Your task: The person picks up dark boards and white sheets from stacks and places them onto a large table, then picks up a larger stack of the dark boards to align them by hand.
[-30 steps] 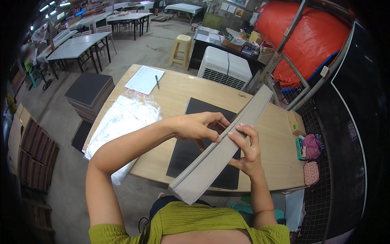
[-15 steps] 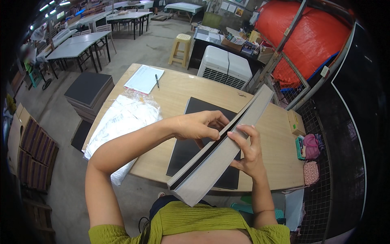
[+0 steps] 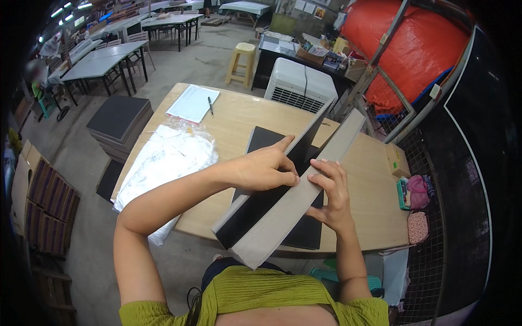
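One grey-and-black folded board was held, parted, above the table, gripped by the right hand with bent fingers; whether the left hand, touching it, gripped was unclear. A black board lay on the table.

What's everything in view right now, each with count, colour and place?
board piece: 1, grey and black, held over table
panel: 1, black, on table under it
table: 1, light wood, centre
plastic bundle: 1, white, table's left
paper: 1, white, table's far left
pen: 1, dark, beside paper
board stack: 1, dark-topped, left of table
stool: 1, yellow, beyond table
vented appliance: 1, white, beyond table
tarp: 1, red, upper right
pouches: 2, pink, right
background tables: several, pale, upper left
other clutter: too small to count
left grip: 1, bare, at board piece
right grip: 1, bare, on its grey strip
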{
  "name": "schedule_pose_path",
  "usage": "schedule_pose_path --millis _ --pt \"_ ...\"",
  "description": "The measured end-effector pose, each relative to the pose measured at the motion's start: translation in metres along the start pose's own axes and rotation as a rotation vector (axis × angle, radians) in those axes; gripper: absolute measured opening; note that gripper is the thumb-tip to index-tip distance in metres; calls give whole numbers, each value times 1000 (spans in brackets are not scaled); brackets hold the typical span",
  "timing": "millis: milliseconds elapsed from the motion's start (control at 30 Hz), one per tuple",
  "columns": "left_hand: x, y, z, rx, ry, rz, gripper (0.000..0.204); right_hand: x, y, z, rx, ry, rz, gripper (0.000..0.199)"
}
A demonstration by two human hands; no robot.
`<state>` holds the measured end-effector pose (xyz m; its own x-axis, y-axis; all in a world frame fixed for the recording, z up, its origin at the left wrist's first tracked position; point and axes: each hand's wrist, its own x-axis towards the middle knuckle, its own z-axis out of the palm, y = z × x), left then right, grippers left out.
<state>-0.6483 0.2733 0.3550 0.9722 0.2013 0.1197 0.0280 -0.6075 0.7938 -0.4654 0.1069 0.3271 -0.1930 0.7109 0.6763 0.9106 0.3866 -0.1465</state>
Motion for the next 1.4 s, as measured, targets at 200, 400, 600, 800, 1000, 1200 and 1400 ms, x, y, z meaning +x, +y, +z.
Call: schedule_pose_path --millis 200,400,600,800,1000,1200,1400 --pt "-1 2 0 -46 -10 -28 33 -1 1 1 10 9 2 84" --pt "4 1 4 -35 -1 8 34 -5 0 -3 4 14 13 84" --pt "7 0 6 -49 2 7 35 -10 2 -3 12 34 26 83" --pt "4 13 6 -15 22 -1 30 -17 5 -2 17 40 42 81" --pt "2 15 15 128 62 -13 32 -19 6 -1 24 61 38 80" --pt "-1 22 13 106 2 -75 37 -18 6 1 17 76 16 80" --pt "-2 18 11 92 10 -47 37 -13 5 2 35 77 7 80"
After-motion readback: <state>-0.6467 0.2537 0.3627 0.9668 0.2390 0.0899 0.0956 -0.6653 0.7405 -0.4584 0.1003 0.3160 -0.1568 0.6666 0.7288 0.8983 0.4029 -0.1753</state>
